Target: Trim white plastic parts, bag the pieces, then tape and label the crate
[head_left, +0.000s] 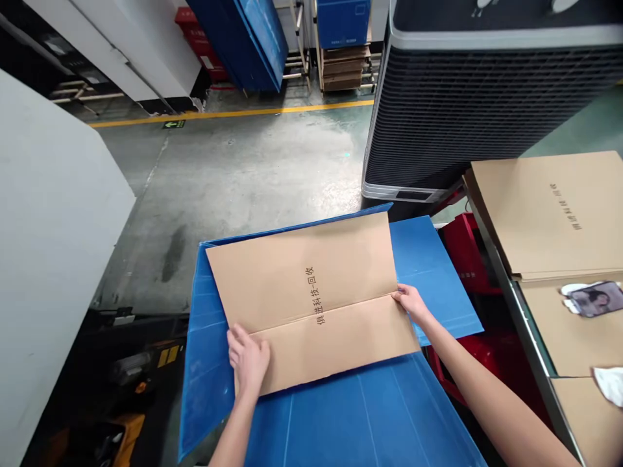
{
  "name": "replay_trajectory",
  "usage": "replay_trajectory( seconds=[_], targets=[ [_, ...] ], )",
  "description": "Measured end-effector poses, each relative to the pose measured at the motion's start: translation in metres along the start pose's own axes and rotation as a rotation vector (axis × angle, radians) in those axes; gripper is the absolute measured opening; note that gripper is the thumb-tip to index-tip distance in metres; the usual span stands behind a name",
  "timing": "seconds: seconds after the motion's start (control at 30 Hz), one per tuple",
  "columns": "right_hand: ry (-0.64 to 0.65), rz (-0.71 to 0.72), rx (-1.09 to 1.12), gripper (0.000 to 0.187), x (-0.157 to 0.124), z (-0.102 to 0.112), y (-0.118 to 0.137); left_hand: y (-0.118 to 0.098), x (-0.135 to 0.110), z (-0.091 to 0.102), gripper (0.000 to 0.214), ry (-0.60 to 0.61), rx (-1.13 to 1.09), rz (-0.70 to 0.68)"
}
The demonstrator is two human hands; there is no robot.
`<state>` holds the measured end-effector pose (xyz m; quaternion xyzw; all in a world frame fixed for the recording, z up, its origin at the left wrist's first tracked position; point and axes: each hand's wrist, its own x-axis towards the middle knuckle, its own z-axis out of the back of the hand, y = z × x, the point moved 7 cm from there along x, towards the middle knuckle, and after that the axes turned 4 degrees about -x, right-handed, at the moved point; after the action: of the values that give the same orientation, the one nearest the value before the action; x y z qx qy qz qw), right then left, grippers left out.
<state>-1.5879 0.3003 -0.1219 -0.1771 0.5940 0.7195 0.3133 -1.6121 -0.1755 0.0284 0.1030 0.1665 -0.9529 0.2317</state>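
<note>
A brown cardboard sheet point(311, 272) with black printed characters and a crosswise crease lies tilted over an open blue corrugated plastic box point(335, 421). My left hand point(248, 357) grips the sheet's left edge just below the crease, thumb on top and fingers curled towards the edge. At the crease's right end, my right hand point(409, 301) pinches the opposite edge. One blue flap point(433, 272) spreads out to the right, and another side of the box rises behind the sheet. The sheet hides much of the box's inside.
At right, more cardboard sheets point(559, 214) lie on a bench, with a phone point(596, 298) on top. Red bins point(467, 253) stand beneath. A large black slatted machine point(462, 110) stands ahead; a white panel point(48, 227) borders the left. Blue boxes point(343, 23) stand at the back.
</note>
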Motion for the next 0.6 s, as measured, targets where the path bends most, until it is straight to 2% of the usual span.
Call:
replay_trajectory(
  seconds=[0.13, 0.17, 0.23, 0.27, 0.33, 0.4, 0.43, 0.47, 0.53, 0.6],
  targets=[
    [-0.07, 0.01, -0.147, 0.037, 0.021, -0.005, -0.03, -0.107, 0.004, -0.052, 0.062, -0.094, 0.293, -0.606],
    [-0.085, 0.021, -0.188, 0.037, 0.02, -0.004, -0.035, -0.129, 0.01, -0.068, 0.062, -0.093, 0.324, -0.719],
    [-0.104, 0.07, -0.258, 0.038, 0.015, 0.001, -0.039, -0.161, 0.033, -0.103, 0.063, -0.019, 0.343, -0.816],
    [-0.113, 0.106, -0.286, 0.039, 0.012, 0.006, -0.038, -0.169, 0.047, -0.123, 0.063, 0.049, 0.353, -0.816],
    [-0.144, 0.183, -0.325, 0.043, 0.009, 0.022, -0.036, -0.171, 0.073, -0.162, 0.061, 0.196, 0.38, -0.775],
    [-0.25, 0.248, -0.37, 0.049, 0.016, 0.055, -0.034, -0.164, 0.086, -0.19, 0.06, 0.265, 0.406, -0.758],
    [-0.338, 0.243, -0.402, 0.053, 0.023, 0.078, -0.036, -0.16, 0.089, -0.197, 0.06, 0.267, 0.417, -0.763],
    [-0.449, 0.215, -0.447, 0.056, 0.031, 0.104, -0.04, -0.157, 0.089, -0.2, 0.06, 0.259, 0.425, -0.771],
    [-0.61, 0.034, -0.512, 0.061, 0.05, 0.156, -0.058, -0.16, 0.087, -0.194, 0.06, 0.223, 0.426, -0.787],
    [-0.591, -0.115, -0.499, 0.057, 0.062, 0.194, -0.074, -0.183, 0.087, -0.172, 0.06, 0.14, 0.39, -0.831]
  ],
)
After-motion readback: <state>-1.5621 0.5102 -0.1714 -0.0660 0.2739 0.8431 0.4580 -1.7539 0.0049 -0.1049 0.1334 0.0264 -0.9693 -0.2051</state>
